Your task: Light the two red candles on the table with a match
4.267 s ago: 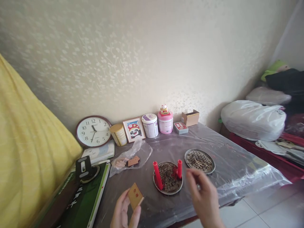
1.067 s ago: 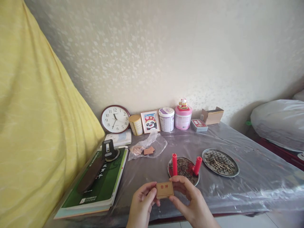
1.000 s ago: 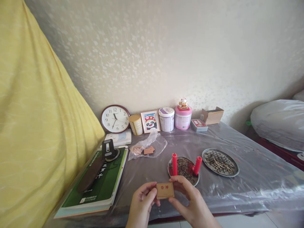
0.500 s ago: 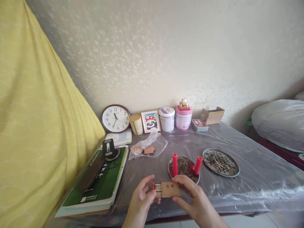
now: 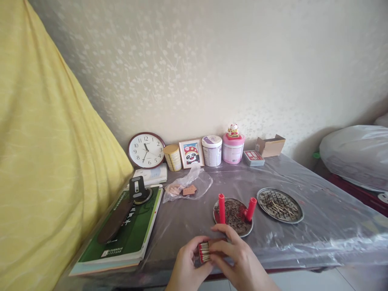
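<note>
the left hand (image 5: 190,262) has its grip closed round the outer end of a small matchbox (image 5: 204,251), thumb below and fingers curled behind. the right hand (image 5: 238,254) grips the other end, its fingers covering most of the brown sleeve (image 5: 218,241). the matchbox is slid open, its long axis running roughly left to right across the person's front, with the tray end pointing left. the matches inside lie along that same axis; red heads line the left end, and a little red also shows toward the right. the matchbox is held near the front edge of the desk (image 5: 178,226), which has a clear plastic cover.

just beyond the hands is a round plate (image 5: 249,229) with two red candles: the left candle (image 5: 222,209) stands nearly upright, the right candle (image 5: 251,209) leans to the right. beside it, a second plate (image 5: 285,221) carries loose matchsticks (image 5: 279,208). farther left, brown boxes (image 5: 189,190) lie by a clear bag (image 5: 203,182), and a green book (image 5: 130,226) lies near the yellow curtain (image 5: 60,161). along the wall stand a clock (image 5: 146,150), a framed panda picture (image 5: 191,154) and a pink tin (image 5: 233,151) topped by a cat figurine (image 5: 233,131).
</note>
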Demonstrator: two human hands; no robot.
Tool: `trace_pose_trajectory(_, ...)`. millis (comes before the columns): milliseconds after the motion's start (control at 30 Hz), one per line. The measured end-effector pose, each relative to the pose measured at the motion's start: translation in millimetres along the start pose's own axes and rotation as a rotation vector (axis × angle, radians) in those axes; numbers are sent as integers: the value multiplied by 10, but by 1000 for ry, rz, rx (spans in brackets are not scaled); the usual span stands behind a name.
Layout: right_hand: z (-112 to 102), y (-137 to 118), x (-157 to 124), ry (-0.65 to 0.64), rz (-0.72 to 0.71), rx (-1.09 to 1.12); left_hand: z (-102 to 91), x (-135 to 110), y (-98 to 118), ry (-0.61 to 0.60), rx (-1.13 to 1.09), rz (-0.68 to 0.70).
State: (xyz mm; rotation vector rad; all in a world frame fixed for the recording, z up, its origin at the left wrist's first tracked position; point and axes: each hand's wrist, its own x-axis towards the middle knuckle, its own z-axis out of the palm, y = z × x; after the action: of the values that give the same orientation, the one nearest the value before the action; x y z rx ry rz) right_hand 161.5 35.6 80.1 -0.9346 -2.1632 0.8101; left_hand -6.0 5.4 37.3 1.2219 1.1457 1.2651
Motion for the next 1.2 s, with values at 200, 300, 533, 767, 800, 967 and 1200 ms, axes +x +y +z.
trace_pose_trajectory(200, 81, -3, -12, -8, -50, -116, 57, -16, 36, 10, 122, -13)
trace_pose_trajectory(300, 94, 19, -16, -21, -82, -162, 42, -20, -6, 11, 136, -26)
trace_pose_trajectory(533, 170, 4, -27, -8, -73, -37, 79, -25, -65, -2, 142, -9)
trace_pose_trajectory(767, 34, 0, 37, 402, 267, 449, 113, -62, -112, -32, -121, -93)
trace_pose_trajectory(800, 24, 8, 48, 450, 288, 484, 128, -73, -115, -42, -176, -119)
trace_pose_trajectory(967, 207, -46, 50, 481, 326, 648, 327, -129, -134, -109, -466, -183)
trace_pose_trajectory(1200, 194, -84, 72, 542, 342, 691, 169, -72, -162, -66, -559, -224)
